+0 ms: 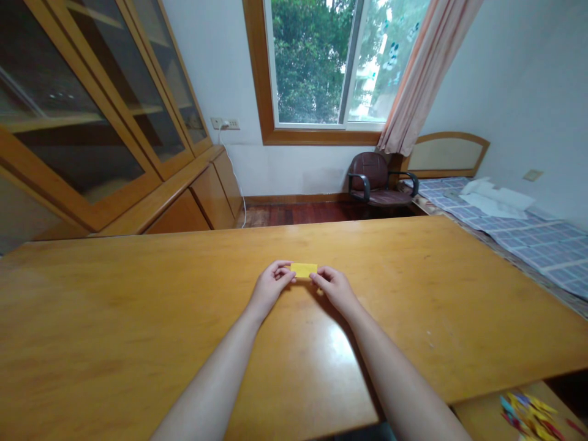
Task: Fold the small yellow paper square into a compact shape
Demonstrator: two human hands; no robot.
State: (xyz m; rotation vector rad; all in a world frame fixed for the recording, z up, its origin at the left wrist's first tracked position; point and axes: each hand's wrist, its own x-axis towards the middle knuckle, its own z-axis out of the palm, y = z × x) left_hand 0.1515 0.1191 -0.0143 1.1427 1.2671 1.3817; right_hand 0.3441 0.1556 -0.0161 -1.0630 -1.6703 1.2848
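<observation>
A small yellow rectangle of paper (pixel 304 270) is held up level just over the wooden table (pixel 138 318), its long side running left to right. My left hand (pixel 272 283) pinches its left end between thumb and fingers. At the right end, my right hand (pixel 334 285) grips it the same way, thumb toward me. Whether the paper is folded or a single layer I cannot make out.
At the lower right, a lower surface (pixel 478 416) bears a pile of colourful pieces (pixel 533 416), mostly yellow. Beyond the table stand a maroon armchair (pixel 370 171), a bed with a checked sheet (pixel 514 239) and a glass-door cabinet (pixel 202 177).
</observation>
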